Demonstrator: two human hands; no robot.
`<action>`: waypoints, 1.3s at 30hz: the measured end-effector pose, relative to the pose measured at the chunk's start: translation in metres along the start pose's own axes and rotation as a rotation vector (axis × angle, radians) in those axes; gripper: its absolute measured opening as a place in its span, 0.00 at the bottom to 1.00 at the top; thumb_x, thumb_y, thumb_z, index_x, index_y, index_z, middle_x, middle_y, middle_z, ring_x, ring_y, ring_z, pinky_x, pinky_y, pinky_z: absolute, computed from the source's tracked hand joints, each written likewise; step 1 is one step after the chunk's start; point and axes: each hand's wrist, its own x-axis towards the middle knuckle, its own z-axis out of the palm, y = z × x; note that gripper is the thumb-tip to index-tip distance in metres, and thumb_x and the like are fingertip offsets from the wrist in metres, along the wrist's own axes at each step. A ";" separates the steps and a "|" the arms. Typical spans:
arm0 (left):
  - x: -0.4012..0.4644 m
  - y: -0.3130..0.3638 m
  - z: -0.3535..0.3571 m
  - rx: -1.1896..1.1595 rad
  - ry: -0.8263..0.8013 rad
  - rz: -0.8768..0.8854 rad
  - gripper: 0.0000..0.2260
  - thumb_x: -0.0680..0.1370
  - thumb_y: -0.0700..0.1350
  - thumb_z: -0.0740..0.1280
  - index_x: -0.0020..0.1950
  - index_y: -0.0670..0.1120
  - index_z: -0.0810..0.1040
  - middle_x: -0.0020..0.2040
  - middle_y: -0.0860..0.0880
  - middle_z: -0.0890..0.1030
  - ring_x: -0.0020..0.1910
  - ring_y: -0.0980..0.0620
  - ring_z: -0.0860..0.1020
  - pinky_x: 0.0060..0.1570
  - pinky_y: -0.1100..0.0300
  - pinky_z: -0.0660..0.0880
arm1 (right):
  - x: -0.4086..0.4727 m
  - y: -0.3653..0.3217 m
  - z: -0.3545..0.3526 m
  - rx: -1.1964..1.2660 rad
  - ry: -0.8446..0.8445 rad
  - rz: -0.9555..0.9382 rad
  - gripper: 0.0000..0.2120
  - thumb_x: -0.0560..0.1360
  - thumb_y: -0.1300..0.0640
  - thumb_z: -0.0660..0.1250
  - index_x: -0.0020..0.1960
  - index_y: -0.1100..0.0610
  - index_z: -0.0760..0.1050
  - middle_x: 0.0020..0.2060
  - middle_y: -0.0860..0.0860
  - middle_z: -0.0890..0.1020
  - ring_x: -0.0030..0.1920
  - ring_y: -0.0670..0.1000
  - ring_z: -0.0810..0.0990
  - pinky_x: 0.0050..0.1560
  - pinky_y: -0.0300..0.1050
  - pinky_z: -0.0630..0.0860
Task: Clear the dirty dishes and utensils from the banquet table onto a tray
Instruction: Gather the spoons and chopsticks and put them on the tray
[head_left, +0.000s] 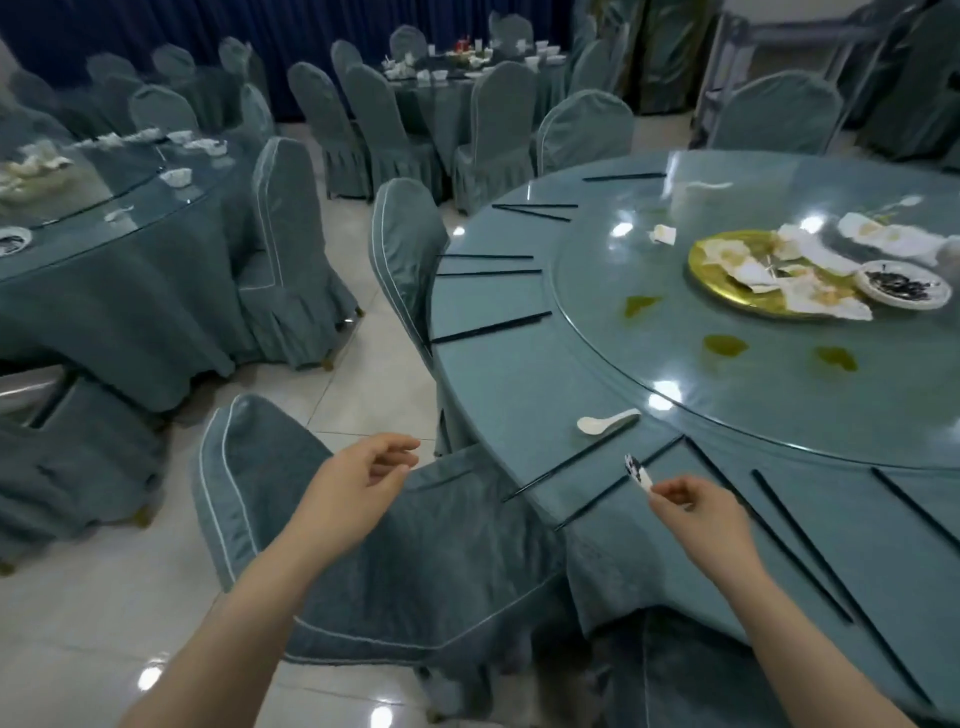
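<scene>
Right hand (696, 506) pinching small dirty spoon (637, 472) by its handle, bowl up-left above bench (519, 374) near edge, left hand (363, 475) loosely spread, white spoon (605, 421) lying handle toward bench centre, no readable writing

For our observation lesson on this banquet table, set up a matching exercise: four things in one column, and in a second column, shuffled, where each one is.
Things:
1. white spoon
2. gold platter
3. small dish with dark scraps
4. patterned spoon

Places:
A. pinched in the right hand
B. lying alone on the table's outer ring, near the edge
C. on the glass turntable, under crumpled napkins
D. on the turntable at the platter's right edge

Pairs: 1-B, 2-C, 3-D, 4-A
</scene>
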 end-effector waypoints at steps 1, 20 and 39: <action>0.012 -0.001 0.004 -0.004 -0.016 -0.005 0.12 0.78 0.40 0.65 0.56 0.56 0.77 0.48 0.59 0.81 0.47 0.68 0.77 0.42 0.79 0.69 | 0.009 -0.002 0.004 -0.001 -0.006 0.005 0.04 0.70 0.52 0.73 0.38 0.48 0.78 0.35 0.43 0.81 0.37 0.41 0.78 0.32 0.36 0.68; 0.152 -0.004 0.160 0.222 -0.558 0.109 0.20 0.75 0.55 0.68 0.64 0.51 0.73 0.48 0.55 0.78 0.44 0.56 0.76 0.48 0.61 0.71 | 0.022 0.037 -0.014 -0.176 0.197 0.281 0.05 0.73 0.50 0.69 0.45 0.50 0.76 0.37 0.39 0.77 0.39 0.41 0.76 0.35 0.35 0.66; 0.159 0.029 0.284 0.490 -0.495 -0.036 0.14 0.76 0.41 0.65 0.61 0.43 0.69 0.60 0.44 0.73 0.58 0.44 0.72 0.55 0.55 0.69 | 0.153 0.070 -0.025 -0.271 -0.051 0.088 0.02 0.74 0.56 0.69 0.44 0.51 0.76 0.37 0.41 0.76 0.39 0.45 0.72 0.36 0.31 0.60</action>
